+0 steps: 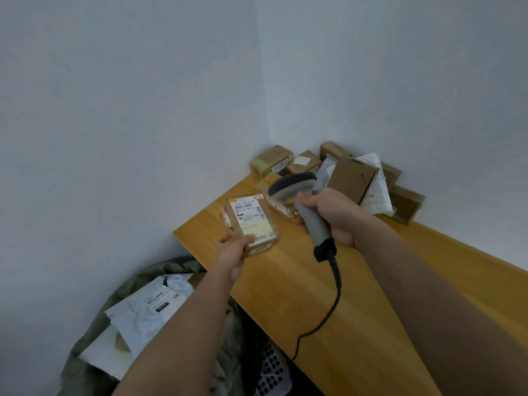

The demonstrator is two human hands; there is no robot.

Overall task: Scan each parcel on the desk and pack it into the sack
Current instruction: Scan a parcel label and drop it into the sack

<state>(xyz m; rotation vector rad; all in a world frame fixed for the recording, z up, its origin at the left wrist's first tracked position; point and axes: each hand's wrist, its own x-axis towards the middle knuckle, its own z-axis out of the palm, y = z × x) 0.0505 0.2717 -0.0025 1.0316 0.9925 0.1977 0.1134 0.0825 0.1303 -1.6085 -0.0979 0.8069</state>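
Note:
My left hand (233,250) grips a small brown cardboard parcel (253,221) by its near end, label and barcode facing up, above the left corner of the wooden desk (357,295). My right hand (334,215) grips the handle of a grey barcode scanner (297,187), whose head sits just right of the parcel. The scanner's black cable (331,304) hangs over the desk's front edge. A greenish sack (94,332) lies open on the floor at lower left with white mailer bags (151,307) inside.
A heap of brown boxes (353,178) and white padded mailers (374,192) fills the far corner of the desk against the wall. Another taped parcel (283,208) lies behind the scanner. A white perforated basket (271,372) stands under the desk edge.

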